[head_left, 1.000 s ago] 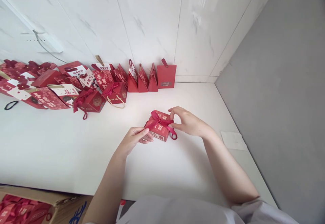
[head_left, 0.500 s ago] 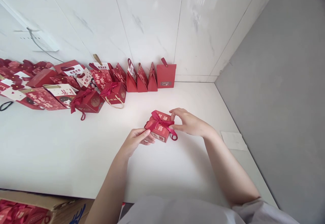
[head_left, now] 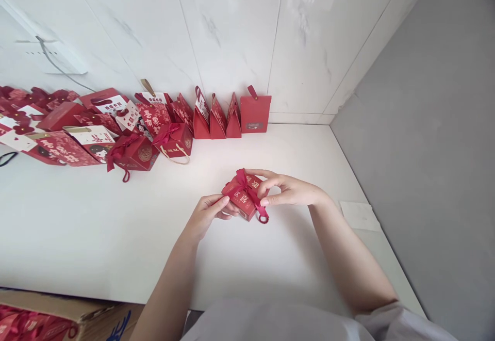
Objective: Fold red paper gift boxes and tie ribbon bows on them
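A small red gift box (head_left: 236,196) with white and gold lettering is tilted over the white tabletop in front of me. A red ribbon (head_left: 244,186) is tied in a bow across its top, and a dark red cord loop (head_left: 263,219) hangs at its near right corner. My left hand (head_left: 212,212) grips the box's left corner, thumb on top and fingers beneath. From the right, my right hand (head_left: 284,189) has its thumb and bent index finger closed at a tail of the ribbon. Its other fingers reach along the box's far edge, their tips partly hidden.
Red gift boxes and bags (head_left: 152,119) crowd the back left along the tiled wall, a flat red bag (head_left: 256,114) at their right end. A cardboard box (head_left: 88,315) of red items stands below the front left edge. A grey partition (head_left: 429,140) borders the right.
The gift box has turned and tipped slightly in my left hand. My right hand has moved in over it, its fingers now along the far edge and at the ribbon.
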`<state>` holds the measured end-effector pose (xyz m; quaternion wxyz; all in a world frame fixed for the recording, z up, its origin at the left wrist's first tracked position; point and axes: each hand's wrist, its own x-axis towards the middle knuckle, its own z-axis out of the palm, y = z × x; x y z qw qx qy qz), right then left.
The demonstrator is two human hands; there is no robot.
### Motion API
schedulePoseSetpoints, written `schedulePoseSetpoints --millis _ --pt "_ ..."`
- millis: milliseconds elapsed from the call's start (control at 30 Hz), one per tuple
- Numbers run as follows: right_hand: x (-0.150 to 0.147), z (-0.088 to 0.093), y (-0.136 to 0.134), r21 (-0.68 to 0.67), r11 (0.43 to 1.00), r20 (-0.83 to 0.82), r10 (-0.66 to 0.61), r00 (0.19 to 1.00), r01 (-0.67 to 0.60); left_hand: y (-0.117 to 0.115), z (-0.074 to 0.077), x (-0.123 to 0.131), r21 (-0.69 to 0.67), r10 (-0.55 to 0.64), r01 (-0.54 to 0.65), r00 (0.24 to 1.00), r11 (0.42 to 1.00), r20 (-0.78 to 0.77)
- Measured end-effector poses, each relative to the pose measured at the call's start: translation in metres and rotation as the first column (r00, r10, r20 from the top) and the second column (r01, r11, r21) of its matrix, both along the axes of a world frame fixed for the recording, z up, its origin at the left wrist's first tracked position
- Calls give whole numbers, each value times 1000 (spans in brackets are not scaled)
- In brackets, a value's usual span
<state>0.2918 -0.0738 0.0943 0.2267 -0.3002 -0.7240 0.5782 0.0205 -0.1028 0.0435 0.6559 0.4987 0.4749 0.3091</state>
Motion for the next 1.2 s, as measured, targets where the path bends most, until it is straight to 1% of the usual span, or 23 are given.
schedulePoseSetpoints --millis 67,167,200,267,367,433,500,600,733,800,900,967,1067,1200 --pt "-4 -6 2 -91 995 -81 -48 996 40 0 -1 0 2 -2 2 1000 1000 12" --pt "-9 -16 6 -230 960 -198 -209 958 161 0 -1 0 11 -6 6 1000 1000 1" --pt "-11 -19 7 -252 949 -208 -247 947 192 0 -1 0 14 -7 8 1000 1000 -6" --pt "-11 -24 9 -258 938 -179 -282 943 232 0 -1 1 24 -9 9 1000 1000 -11" --pt "-9 -28 13 -257 937 -137 -278 951 237 1 -1 2 39 -10 10 1000 999 -8" --pt "-9 -29 14 -282 938 -180 -260 949 203 0 -2 2 49 -17 17 1000 999 -10" --pt "-9 -28 15 -335 929 -243 -248 938 159 0 -3 3 60 -23 24 1000 998 -11" --pt "-9 -28 15 -375 917 -278 -253 927 138 0 -5 5 72 -24 24 1000 997 6" --pt "-7 -26 13 -335 931 -275 -244 930 145 1 -8 5 82 -16 13 999 997 33" --pt "-5 -25 13 -310 938 -239 -234 943 154 1 -9 6 89 -21 17 999 996 39" --pt "-4 -24 13 -282 951 -164 -180 970 128 1 -8 7 83 -39 35 998 996 43" --pt "-4 -25 13 -291 951 -178 -165 970 108 0 -8 8 76 -48 45 998 996 47" --pt "-4 -26 14 -319 942 -237 -190 953 108 0 -9 9 91 -47 43 998 995 38" --pt "-6 -29 15 -364 922 -227 -222 948 129 0 -10 8 98 -50 48 999 994 11"
